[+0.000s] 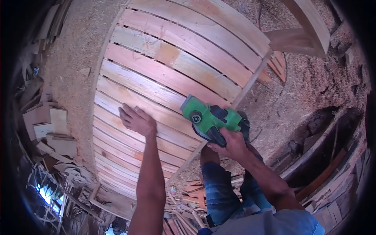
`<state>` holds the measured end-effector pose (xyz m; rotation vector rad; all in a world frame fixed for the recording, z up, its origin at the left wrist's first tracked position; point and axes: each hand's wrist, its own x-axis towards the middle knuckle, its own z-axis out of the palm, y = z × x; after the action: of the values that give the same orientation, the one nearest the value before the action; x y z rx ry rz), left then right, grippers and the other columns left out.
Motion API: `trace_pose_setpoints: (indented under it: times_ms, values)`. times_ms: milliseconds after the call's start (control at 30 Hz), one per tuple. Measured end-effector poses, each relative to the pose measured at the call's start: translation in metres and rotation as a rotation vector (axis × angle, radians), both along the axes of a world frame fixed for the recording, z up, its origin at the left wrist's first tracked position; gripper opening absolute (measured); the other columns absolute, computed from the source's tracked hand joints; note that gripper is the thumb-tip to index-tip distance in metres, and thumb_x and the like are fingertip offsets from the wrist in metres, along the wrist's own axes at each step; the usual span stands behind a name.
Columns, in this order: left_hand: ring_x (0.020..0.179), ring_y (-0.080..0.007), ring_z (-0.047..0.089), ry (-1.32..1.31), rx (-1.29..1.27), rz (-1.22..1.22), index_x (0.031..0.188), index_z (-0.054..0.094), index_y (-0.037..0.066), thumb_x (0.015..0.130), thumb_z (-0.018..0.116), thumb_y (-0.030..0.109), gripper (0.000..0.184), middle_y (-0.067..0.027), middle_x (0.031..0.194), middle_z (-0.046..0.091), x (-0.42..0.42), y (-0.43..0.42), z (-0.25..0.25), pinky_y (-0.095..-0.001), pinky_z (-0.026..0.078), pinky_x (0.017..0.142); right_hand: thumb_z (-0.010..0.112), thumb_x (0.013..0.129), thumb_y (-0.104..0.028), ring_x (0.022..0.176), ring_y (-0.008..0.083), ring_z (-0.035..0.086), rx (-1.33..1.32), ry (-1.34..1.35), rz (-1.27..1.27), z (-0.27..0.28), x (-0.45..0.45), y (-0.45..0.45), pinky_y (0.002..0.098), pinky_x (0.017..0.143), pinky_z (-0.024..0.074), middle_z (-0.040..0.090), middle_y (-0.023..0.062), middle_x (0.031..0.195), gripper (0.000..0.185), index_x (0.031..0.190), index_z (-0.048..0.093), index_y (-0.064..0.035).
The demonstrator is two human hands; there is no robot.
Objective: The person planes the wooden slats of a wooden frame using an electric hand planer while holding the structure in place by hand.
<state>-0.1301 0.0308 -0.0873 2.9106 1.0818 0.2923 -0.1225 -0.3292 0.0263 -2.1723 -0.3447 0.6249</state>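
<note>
Green planer [209,118] sits in the right hand [235,145], over the edge of the slatted panel [156,83] nearest the wearer's legs [221,190]. Right fingers are wrapped round its dark grip, clamped on it. Left hand [139,120] lies palm down on the slats, well apart from the tool, fingers slightly spread, gripping nothing. Can't tell from this angle whether the planer rests flat on the wood or sits just above it.

Handling: I'd expect the planer to be fairly heavy for one hand, hard-cased and stiff, with weight likely forward of the grip, so the nose may dip. Best hold is the grip, second hand on the front end, nothing near the underside where the blade should be. Casing could get slick with dust. Panel looks rigid overall; single slats probably flex a little, and the gaps could catch the tool.

Sawdust [72,58] covers the ground beside the panel; wood offcuts [62,144] are piled past it.
</note>
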Motion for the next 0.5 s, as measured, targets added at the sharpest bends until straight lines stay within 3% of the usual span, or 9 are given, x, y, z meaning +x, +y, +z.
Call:
trace_pose_setpoints:
  times_ms: [267, 300, 400, 433, 500]
  values:
    - [0.156, -0.0509, 0.032, 0.018, -0.06, 0.002, 0.165, 0.043, 0.002, 0.115, 0.04, 0.04, 0.063, -0.03, 0.172, 0.036, 0.006, 0.003, 0.003, -0.065, 0.025, 0.127, 0.086, 0.089, -0.058, 0.069, 0.0403, 0.076, 0.044, -0.003, -0.013, 0.0, 0.075, 0.15, 0.0503, 0.061, 0.0619, 0.074, 0.0167, 0.078, 0.059, 0.103, 0.063, -0.0059]
    - [0.156, -0.0499, 0.033, 0.023, -0.06, 0.021, 0.165, 0.043, 0.002, 0.115, 0.042, 0.045, 0.066, -0.0282, 0.17, 0.039, 0.004, 0.006, -0.001, -0.0644, 0.026, 0.127, 0.086, 0.089, -0.059, 0.067, 0.0402, 0.076, 0.071, -0.008, -0.025, -0.003, 0.084, 0.172, 0.0498, 0.06, 0.0619, 0.074, 0.0164, 0.076, 0.059, 0.103, 0.063, -0.0057]
    - [0.155, -0.047, 0.035, 0.165, 0.008, 0.086, 0.166, 0.039, 0.003, 0.112, 0.051, 0.046, 0.07, -0.025, 0.17, 0.039, 0.001, 0.016, -0.017, -0.0609, 0.031, 0.127, 0.081, 0.094, -0.06, 0.066, 0.0377, 0.077, 0.122, -0.012, -0.046, -0.004, 0.13, 0.252, 0.0488, 0.06, 0.0624, 0.074, 0.017, 0.074, 0.06, 0.106, 0.064, -0.0033]
    - [0.155, -0.0421, 0.037, 0.098, 0.044, 0.02, 0.167, 0.035, 0.004, 0.108, 0.064, 0.045, 0.078, -0.0204, 0.169, 0.039, 0.003, 0.01, -0.007, -0.0553, 0.036, 0.126, 0.078, 0.096, -0.06, 0.066, 0.0367, 0.077, 0.097, 0.032, -0.022, 0.002, 0.15, 0.278, 0.0489, 0.061, 0.0625, 0.074, 0.0173, 0.074, 0.061, 0.108, 0.064, -0.0018]
    - [0.156, -0.0403, 0.037, 0.082, 0.042, 0.062, 0.168, 0.033, 0.003, 0.106, 0.067, 0.043, 0.081, -0.0191, 0.17, 0.037, -0.026, 0.03, -0.043, -0.0536, 0.037, 0.126, 0.076, 0.097, -0.063, 0.066, 0.0388, 0.077, 0.155, 0.135, 0.005, 0.005, 0.184, 0.323, 0.0495, 0.058, 0.0614, 0.076, 0.0205, 0.078, 0.067, 0.108, 0.066, 0.0017]
